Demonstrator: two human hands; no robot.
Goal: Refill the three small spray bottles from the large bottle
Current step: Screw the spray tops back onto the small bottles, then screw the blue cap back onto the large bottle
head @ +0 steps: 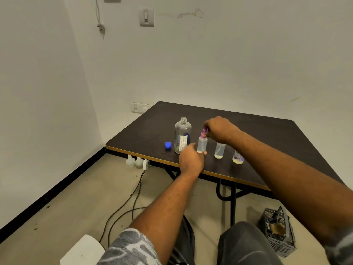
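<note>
On the dark desk (267,134), right of the uncapped large clear plastic bottle (182,135), the outstretched left hand (192,159) clasps the small translucent spray bottle (202,144) at its base. The right hand (219,129), arched above, has its fingers (207,129) pinching the bottle's purple spray head (203,132).

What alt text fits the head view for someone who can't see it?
A person's right hand pinches the purple spray top of a small spray bottle while the left hand holds its base. An uncapped large bottle, blue cap and two more small bottles share the dark table.
</note>
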